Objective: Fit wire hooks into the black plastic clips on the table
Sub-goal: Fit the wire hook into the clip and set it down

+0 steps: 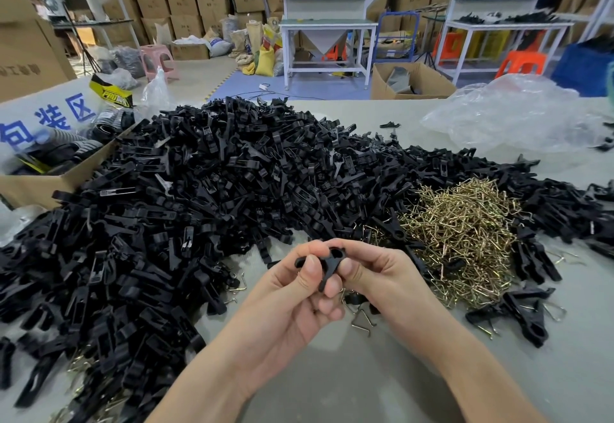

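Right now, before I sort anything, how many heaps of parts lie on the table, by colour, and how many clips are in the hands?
Black heap of clips: 1
Brass-coloured heap of wire hooks: 1
Single black clip pinched between left hand and right hand: 1
Total: 3

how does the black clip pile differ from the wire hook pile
The black clip pile is much larger, covering the left and middle of the table; the wire hook pile is a small mound at right. The clips are matt black plastic, the hooks shiny gold-coloured wire. Both lie loose and jumbled, their edges touching.
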